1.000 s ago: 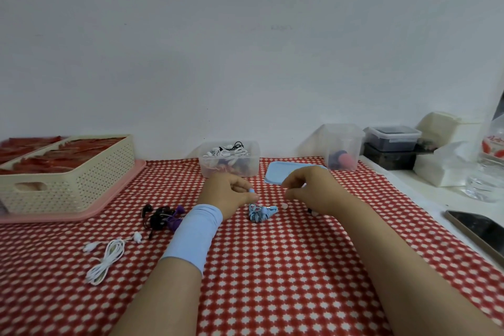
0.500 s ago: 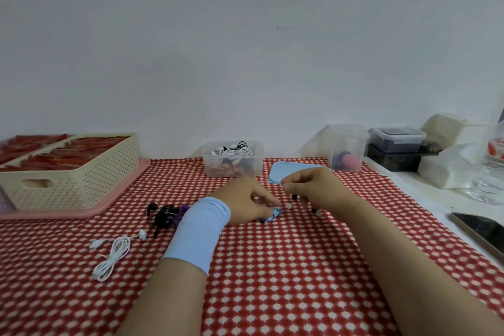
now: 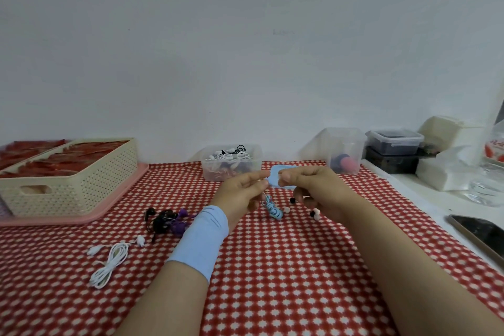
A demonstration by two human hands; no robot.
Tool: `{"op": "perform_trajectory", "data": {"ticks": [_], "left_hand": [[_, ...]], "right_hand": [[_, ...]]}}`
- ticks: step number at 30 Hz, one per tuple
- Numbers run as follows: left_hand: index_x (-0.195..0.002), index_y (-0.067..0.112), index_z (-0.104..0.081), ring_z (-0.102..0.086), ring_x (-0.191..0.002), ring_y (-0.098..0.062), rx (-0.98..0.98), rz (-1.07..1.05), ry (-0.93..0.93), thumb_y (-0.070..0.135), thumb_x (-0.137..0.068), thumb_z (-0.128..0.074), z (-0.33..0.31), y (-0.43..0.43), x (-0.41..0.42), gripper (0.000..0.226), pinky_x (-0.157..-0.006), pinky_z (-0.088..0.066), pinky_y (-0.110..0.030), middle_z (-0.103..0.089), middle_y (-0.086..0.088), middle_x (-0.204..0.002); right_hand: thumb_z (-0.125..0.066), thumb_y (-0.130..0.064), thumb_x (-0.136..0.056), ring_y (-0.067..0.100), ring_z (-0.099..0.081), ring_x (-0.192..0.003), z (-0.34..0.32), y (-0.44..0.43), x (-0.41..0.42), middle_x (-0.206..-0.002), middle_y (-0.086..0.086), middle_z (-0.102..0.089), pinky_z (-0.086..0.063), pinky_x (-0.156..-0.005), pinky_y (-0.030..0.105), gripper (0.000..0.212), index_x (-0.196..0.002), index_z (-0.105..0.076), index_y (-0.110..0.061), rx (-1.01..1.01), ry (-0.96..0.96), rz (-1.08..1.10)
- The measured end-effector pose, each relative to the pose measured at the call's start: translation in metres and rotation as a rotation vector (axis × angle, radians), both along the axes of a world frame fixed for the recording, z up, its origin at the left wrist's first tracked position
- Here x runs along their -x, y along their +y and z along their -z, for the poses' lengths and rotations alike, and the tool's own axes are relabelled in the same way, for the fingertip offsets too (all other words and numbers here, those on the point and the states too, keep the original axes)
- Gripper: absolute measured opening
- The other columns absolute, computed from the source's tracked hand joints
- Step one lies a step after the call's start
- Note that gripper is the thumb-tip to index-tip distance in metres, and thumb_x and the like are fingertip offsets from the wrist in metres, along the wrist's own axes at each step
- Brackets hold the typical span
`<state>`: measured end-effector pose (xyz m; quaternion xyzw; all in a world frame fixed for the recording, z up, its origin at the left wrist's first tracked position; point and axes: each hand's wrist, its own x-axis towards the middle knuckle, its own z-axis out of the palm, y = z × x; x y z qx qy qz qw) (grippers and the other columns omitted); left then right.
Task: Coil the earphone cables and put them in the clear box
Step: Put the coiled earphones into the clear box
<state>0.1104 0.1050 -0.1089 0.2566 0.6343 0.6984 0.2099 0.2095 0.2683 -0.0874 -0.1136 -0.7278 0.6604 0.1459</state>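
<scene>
Nearest you on the counter (image 3: 272, 286), off to the left, a white earphone cable (image 3: 110, 262) lies in a loose hank. Just beyond it sits a black and purple tangle (image 3: 169, 222), and neither is in hand. Further on, your 2 hands meet above the cloth. Your left hand (image 3: 242, 191) is curled, thumb and forefinger pinching the thin lead of the blue earphone cable (image 3: 272, 207). Its wound bundle hangs below, at or just above the counter; I cannot tell which. Your right hand (image 3: 316, 188) is curled too, apparently pinching the loose end at its fingertips, with small earbuds (image 3: 315, 213) dangling beneath. Judge this cable feather-light, limp and a little springy, so the wraps will likely loosen if the tail slips. Take the bundle across its wraps, not by the lead or the buds. Behind your fingertips lies a blue lid (image 3: 275, 180), and just past it the clear box (image 3: 231, 163) stands open, already holding coiled cables.
</scene>
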Motion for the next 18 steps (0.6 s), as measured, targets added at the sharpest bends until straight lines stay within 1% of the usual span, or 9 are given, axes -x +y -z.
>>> {"op": "perform_trajectory", "data": {"ticks": [2,4,7,9,11,15,18], "left_hand": [[-0.102,0.019,-0.076,-0.059,-0.068,-0.009,-0.033,0.004,-0.055,0.015,-0.090,-0.068,0.0005,0.0010,0.0006,0.015,-0.056,-0.043,-0.021,-0.073,0.000,-0.091],[-0.105,0.016,-0.075,-0.060,-0.067,-0.009,-0.049,0.022,-0.086,0.016,-0.090,-0.069,-0.0002,0.0016,0.0005,0.017,-0.054,-0.043,-0.020,-0.073,0.001,-0.091],[-0.108,0.012,-0.074,-0.061,-0.064,-0.006,-0.061,0.051,-0.091,0.014,-0.091,-0.066,-0.0017,0.0024,-0.0020,0.019,-0.052,-0.043,-0.017,-0.073,0.002,-0.085],[-0.110,0.010,-0.073,-0.061,-0.062,-0.005,-0.067,0.064,-0.097,0.013,-0.091,-0.066,-0.0016,0.0026,-0.0033,0.021,-0.052,-0.043,-0.017,-0.072,0.003,-0.081],[-0.109,0.008,-0.072,-0.059,-0.060,-0.005,-0.075,0.067,-0.114,0.013,-0.091,-0.065,-0.0002,0.0031,-0.0030,0.020,-0.052,-0.043,-0.017,-0.071,0.003,-0.077],[-0.102,0.009,-0.073,-0.057,-0.059,-0.005,-0.097,0.059,-0.152,0.010,-0.092,-0.064,0.0012,0.0039,-0.0021,0.013,-0.051,-0.044,-0.016,-0.071,0.001,-0.075],[-0.098,0.009,-0.073,-0.056,-0.059,-0.004,-0.117,0.074,-0.174,0.008,-0.093,-0.061,0.0013,0.0044,-0.0036,0.013,-0.052,-0.044,-0.015,-0.071,-0.001,-0.077]], "right_hand": [[-0.070,-0.022,-0.092,0.009,-0.047,-0.049,-0.0006,-0.0015,0.0007,-0.095,0.004,-0.076,-0.031,-0.045,0.022,0.019,-0.104,-0.078,-0.009,0.001,0.005,-0.018],[-0.069,-0.021,-0.092,0.011,-0.046,-0.053,-0.0002,-0.0033,0.0011,-0.088,0.004,-0.073,-0.031,-0.045,0.021,0.018,-0.103,-0.079,-0.010,-0.028,0.003,-0.045],[-0.067,-0.020,-0.094,0.013,-0.046,-0.056,0.0011,-0.0043,0.0009,-0.086,0.003,-0.073,-0.031,-0.044,0.020,0.018,-0.104,-0.079,-0.011,-0.031,0.026,-0.085],[-0.066,-0.019,-0.095,0.013,-0.047,-0.055,0.0009,-0.0040,0.0008,-0.078,-0.002,-0.073,-0.031,-0.044,0.020,0.018,-0.104,-0.079,-0.011,-0.020,0.025,-0.095],[-0.066,-0.020,-0.094,0.013,-0.047,-0.056,0.0008,-0.0039,0.0009,-0.072,-0.003,-0.070,-0.031,-0.045,0.021,0.017,-0.103,-0.079,-0.012,-0.028,0.013,-0.100],[-0.067,-0.018,-0.093,0.012,-0.048,-0.056,0.0017,-0.0039,0.0020,-0.077,-0.002,-0.071,-0.029,-0.045,0.021,0.016,-0.101,-0.080,-0.012,-0.019,0.005,-0.110],[-0.067,-0.019,-0.092,0.011,-0.048,-0.055,0.0022,-0.0041,0.0023,-0.083,0.000,-0.072,-0.027,-0.046,0.021,0.018,-0.103,-0.079,-0.010,0.016,0.018,-0.124]]}}
